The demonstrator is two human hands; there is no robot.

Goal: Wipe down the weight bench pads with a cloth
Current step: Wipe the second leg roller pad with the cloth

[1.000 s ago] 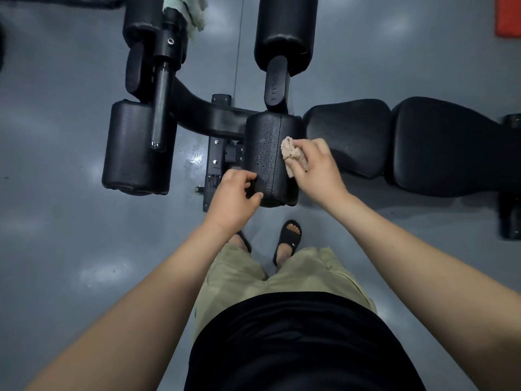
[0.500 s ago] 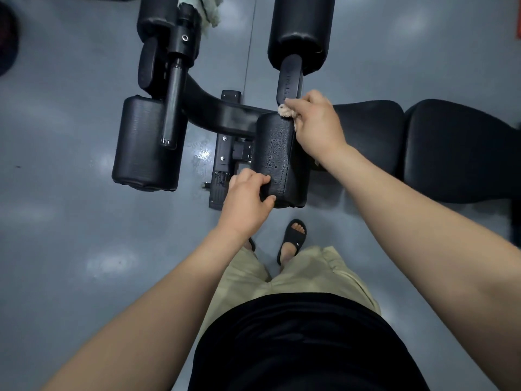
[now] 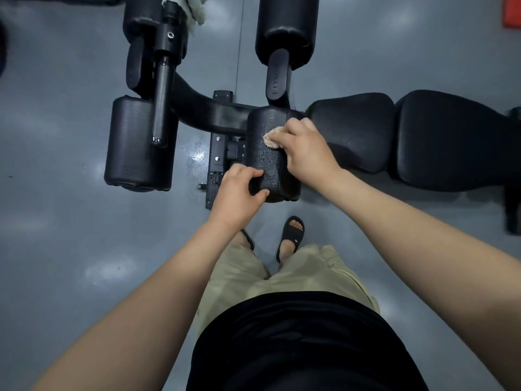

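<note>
Centre of frame: my right hand (image 3: 307, 153) presses the tan cloth (image 3: 272, 139) onto the near roller pad (image 3: 265, 156), fingers curled round it. Below it, my left hand (image 3: 236, 193) grips the pad's lower end, fingers clenched on it. Pad beaded with droplets, likely slick; padding should give. Cloth soft and light, best held wadded. Seat pad (image 3: 352, 128) of the bench lies right. No containers seen

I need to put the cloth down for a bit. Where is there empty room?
The grey floor left of the left roller pad is bare, and so is the seat pad beyond the right hand. It is crowded around the wet roller pad: left hand, cloth, metal bracket, feet.
</note>
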